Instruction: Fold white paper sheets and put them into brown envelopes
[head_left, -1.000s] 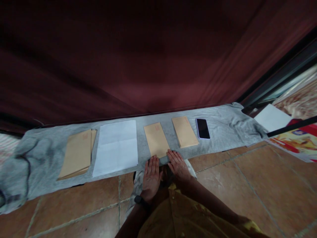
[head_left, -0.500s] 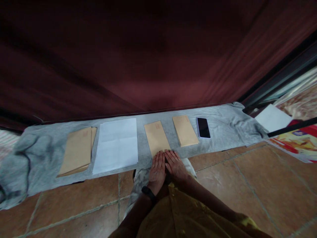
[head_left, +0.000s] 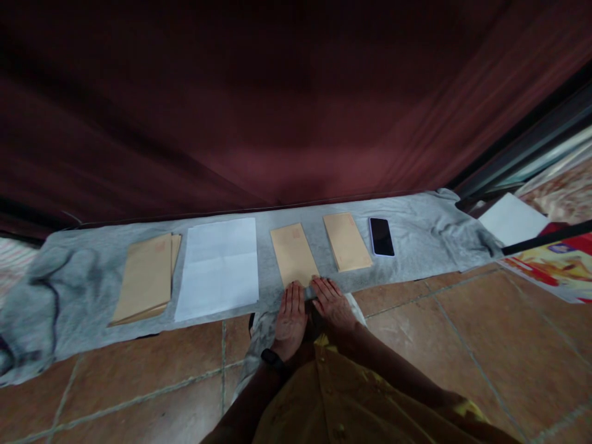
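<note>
at the near edge of the grey cloth (head_left: 425, 231), just beyond the fingertips, lies the middle envelope (head_left: 295, 251), flat and straight ahead of both hands. its long axis runs away from the body, the far end leaning a little to the left. the left hand (head_left: 291, 316) sits at its near left corner, the right hand (head_left: 332, 301) at its near right corner; neither is plainly nearer. both are palm down, fingers straight and close together, a narrow gap between the hands, with nothing visibly gripped. to the right is the envelope stack (head_left: 348, 242); to the left, the white paper (head_left: 219, 271).

the fingers cover parts of the near end, so whether a flap is there, folded or raised, i cannot tell. the palms' undersides are hidden, and the print on the envelope is too small to read.
</note>
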Motion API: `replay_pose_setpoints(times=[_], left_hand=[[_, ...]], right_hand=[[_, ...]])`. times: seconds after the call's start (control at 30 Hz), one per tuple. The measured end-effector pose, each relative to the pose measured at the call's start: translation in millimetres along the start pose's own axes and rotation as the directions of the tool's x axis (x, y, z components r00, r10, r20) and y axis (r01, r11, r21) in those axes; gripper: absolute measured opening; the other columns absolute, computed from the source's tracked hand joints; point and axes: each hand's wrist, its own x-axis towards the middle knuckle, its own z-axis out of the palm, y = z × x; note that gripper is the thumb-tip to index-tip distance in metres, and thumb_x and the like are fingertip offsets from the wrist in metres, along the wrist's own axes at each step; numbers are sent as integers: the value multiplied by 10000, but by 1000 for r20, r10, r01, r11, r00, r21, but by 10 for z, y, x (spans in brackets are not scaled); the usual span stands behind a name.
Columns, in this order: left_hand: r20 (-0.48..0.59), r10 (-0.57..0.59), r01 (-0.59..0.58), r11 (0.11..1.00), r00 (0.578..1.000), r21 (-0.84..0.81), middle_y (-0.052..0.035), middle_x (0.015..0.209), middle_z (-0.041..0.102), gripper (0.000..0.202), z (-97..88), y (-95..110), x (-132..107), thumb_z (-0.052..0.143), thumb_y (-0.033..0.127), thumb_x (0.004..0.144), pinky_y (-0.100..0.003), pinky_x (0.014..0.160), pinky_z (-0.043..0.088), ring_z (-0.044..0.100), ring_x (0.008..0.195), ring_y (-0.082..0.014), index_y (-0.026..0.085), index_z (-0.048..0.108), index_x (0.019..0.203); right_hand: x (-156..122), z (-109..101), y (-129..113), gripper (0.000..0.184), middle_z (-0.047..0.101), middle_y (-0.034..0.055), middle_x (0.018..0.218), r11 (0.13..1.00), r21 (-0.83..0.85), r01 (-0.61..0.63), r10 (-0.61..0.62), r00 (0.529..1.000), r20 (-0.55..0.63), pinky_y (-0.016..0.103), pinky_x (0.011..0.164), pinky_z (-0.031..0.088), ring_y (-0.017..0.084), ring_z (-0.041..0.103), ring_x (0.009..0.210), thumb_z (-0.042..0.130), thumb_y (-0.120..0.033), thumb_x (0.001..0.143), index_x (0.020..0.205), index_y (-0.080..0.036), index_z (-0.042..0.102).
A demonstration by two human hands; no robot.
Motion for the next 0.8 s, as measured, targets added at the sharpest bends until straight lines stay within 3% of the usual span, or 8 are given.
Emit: replay_pose_setpoints(times=[0.17, 0.3, 0.53, 0.67, 0.8], left_hand=[[16, 10, -10, 1000, 1000, -8, -200, 1644, 223, 766, -27, -54, -45, 429, 181, 923, -534, 1221, 316, 247, 1522, -298, 88, 80, 1599], [19, 16, -16, 1000, 1000, 22, -211, 1634, 245, 785, -6, -65, -46, 457, 150, 911, -499, 1228, 316, 254, 1523, -283, 64, 79, 1593], [-37, 21, -18, 996, 999, 87, -204, 1624, 293, 735, 60, -58, -51, 323, 31, 908, -484, 1225, 332, 294, 1509, -259, 75, 68, 1595], [-47, 26, -22, 995, 999, 97, -215, 1601, 344, 718, 85, -39, -36, 320, 32, 909, -502, 1216, 347, 300, 1505, -276, 63, 102, 1593], [-48, -13, 16, 998, 999, 69, -195, 1604, 352, 727, 100, 22, 1, 303, 36, 911, -525, 1210, 352, 328, 1495, -275, 117, 96, 1603]], right_hand=[[-57, -52, 84, 552, 401, 133, 1588, 1000, -10, -8, 9, 1000, 17, 472, 1230, 288, 245, 373, 1463, 406, -266, 1036, 1562, -110, 338], [-75, -73, 89, 547, 400, 142, 1587, 999, -18, -29, 29, 999, 17, 500, 1228, 285, 269, 361, 1468, 404, -253, 1034, 1554, -92, 348], [-1, 21, -82, 548, 413, 156, 1577, 999, 36, 32, -33, 999, 8, 519, 1223, 295, 270, 339, 1477, 422, -239, 1014, 1539, -86, 376], [31, 94, -176, 570, 434, 159, 1563, 996, 49, 75, -75, 997, 10, 501, 1231, 289, 257, 361, 1462, 429, -210, 994, 1546, -86, 364], [27, 139, -190, 576, 454, 165, 1548, 998, 31, 60, -60, 998, 11, 509, 1229, 285, 270, 370, 1454, 444, -182, 975, 1537, -74, 380]])
